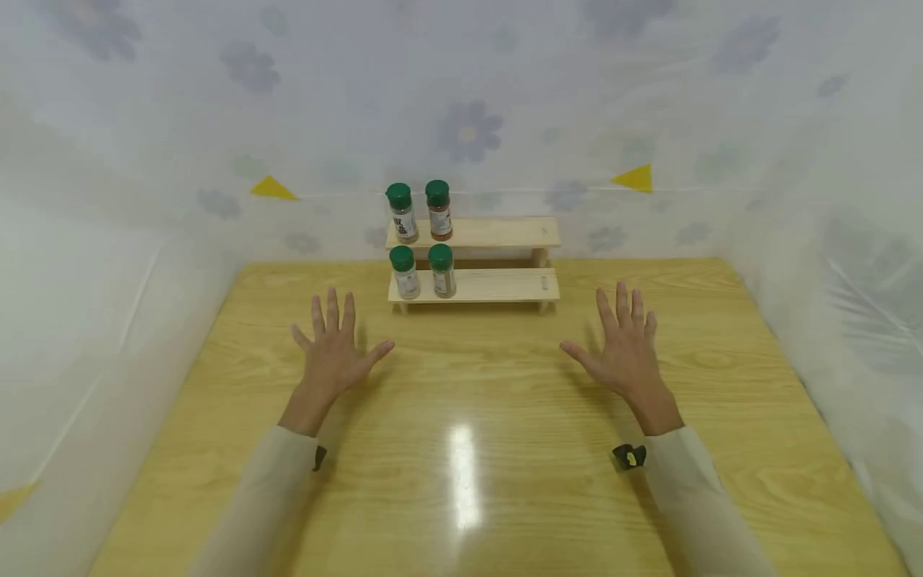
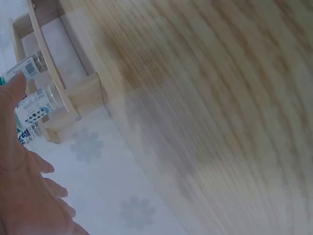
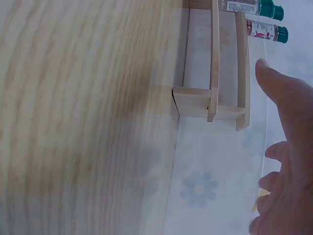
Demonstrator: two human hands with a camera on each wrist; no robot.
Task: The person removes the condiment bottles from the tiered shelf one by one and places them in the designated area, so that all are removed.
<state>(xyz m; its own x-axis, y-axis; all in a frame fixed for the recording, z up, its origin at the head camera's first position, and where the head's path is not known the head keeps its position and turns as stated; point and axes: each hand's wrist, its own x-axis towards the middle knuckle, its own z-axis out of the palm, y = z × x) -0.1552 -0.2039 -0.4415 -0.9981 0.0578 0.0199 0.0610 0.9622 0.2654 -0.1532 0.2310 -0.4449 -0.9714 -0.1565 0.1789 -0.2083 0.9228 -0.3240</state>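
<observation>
Both hands hover over the table with fingers spread and nothing held. The left hand [image 1: 333, 357] is to the left of a two-tier wooden rack [image 1: 505, 284]; the right hand [image 1: 626, 353] is to its right. On the rack's left half stand green-capped spice jars: two on the upper tier, a pale-labelled jar [image 1: 403, 215] and a reddish one [image 1: 439, 211], and two on the lower tier, a left jar [image 1: 405, 273] and a right jar [image 1: 443, 272]. In the left wrist view, the thumb overlaps a jar [image 2: 36, 105]. The right wrist view shows the rack's bare right end [image 3: 213, 73].
The wood-grain table [image 1: 461, 385] reaches back to a flower-patterned white sheet [image 1: 461, 96], with the rack against it. Yellow triangles [image 1: 634, 179] mark the back sheet. White sheeting also encloses both sides. A bright reflection lies on the table's middle.
</observation>
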